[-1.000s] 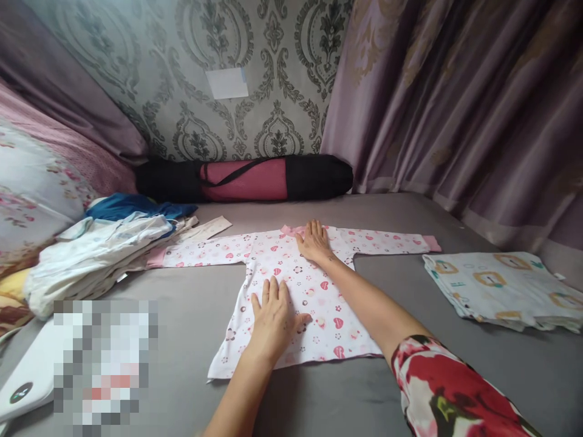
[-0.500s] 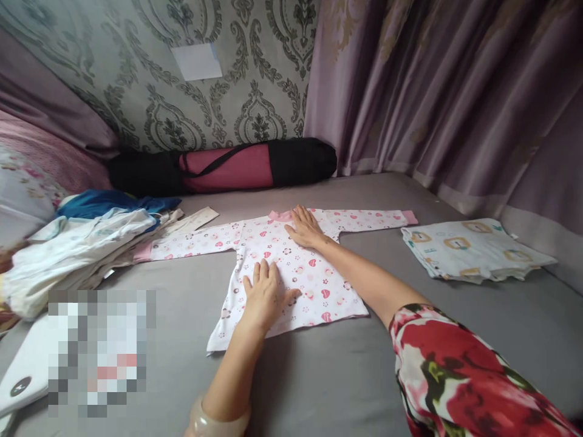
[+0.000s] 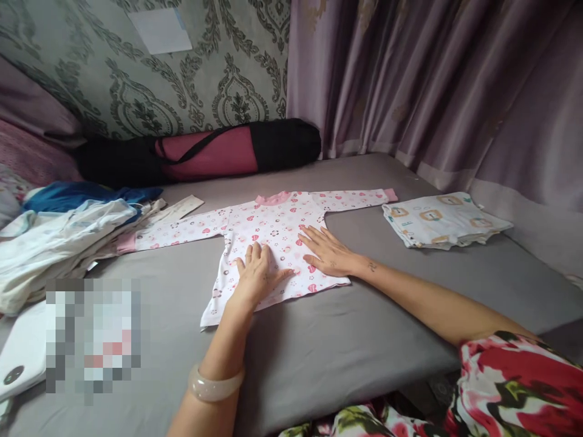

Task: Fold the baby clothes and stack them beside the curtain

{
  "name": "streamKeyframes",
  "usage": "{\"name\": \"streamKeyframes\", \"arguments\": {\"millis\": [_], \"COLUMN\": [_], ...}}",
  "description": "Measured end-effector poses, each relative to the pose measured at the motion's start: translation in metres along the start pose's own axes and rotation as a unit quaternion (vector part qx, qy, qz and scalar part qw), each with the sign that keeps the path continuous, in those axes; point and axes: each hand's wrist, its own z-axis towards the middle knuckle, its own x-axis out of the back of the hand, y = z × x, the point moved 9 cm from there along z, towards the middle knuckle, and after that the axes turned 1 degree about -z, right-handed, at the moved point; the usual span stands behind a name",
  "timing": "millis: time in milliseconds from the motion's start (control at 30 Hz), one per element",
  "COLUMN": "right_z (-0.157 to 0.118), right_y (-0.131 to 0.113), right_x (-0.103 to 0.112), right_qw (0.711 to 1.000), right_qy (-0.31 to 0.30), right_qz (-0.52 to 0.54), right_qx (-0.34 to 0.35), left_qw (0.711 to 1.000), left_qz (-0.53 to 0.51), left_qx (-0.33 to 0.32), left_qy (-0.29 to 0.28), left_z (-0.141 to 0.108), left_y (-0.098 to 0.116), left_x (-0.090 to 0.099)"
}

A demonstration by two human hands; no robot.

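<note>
A small white long-sleeved shirt (image 3: pixel 273 226) with pink hearts, a pink collar and pink cuffs lies spread flat on a grey sheet, its sleeves stretched out to both sides. My left hand (image 3: pixel 256 274) rests on the lower middle of the shirt, fingers apart, with a pale bangle on the wrist. On the shirt's right side, near the lower edge, my right hand (image 3: pixel 328 252) lies flat with its fingers spread. Neither hand grips the cloth.
A folded white cloth with orange prints (image 3: pixel 449 221) lies at the right. Piled clothes (image 3: pixel 68 237) touch the left cuff area. Behind is a long black and red bag (image 3: pixel 209 152). A white object (image 3: pixel 27 346) sits at the lower left, beside a blurred patch.
My right hand has moved from the collar down to the shirt's lower right side. My left hand stays on the shirt. The camera view has shifted slightly.
</note>
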Motion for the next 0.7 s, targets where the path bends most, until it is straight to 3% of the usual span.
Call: {"name": "streamKeyframes", "arguments": {"millis": [200,333,500,567,700], "right_z": [-0.044,-0.054,-0.023,-0.001,0.039], "right_y": [-0.015,-0.022,-0.012,0.004,0.041], "right_x": [-0.003,0.005,0.032,0.041,0.040], "right_qw": [0.998,0.998,0.999,0.997,0.984], "right_qy": [-0.038,-0.024,0.033,0.068,0.074], "right_qz": [0.058,0.055,0.013,0.001,0.007], "right_qx": [0.006,0.025,0.006,-0.047,-0.163], "left_qw": [0.999,0.998,0.994,0.988,0.981], "left_qz": [-0.017,-0.025,-0.030,-0.033,-0.024], "left_qx": [-0.024,-0.049,-0.100,-0.145,-0.189], "left_qy": [-0.025,-0.037,-0.031,-0.031,-0.034], "left_z": [-0.004,-0.005,-0.006,-0.008,-0.011], "left_y": [0.013,0.026,0.042,0.052,0.060], "left_x": [-0.006,-0.011,-0.019,-0.022,-0.026]}}
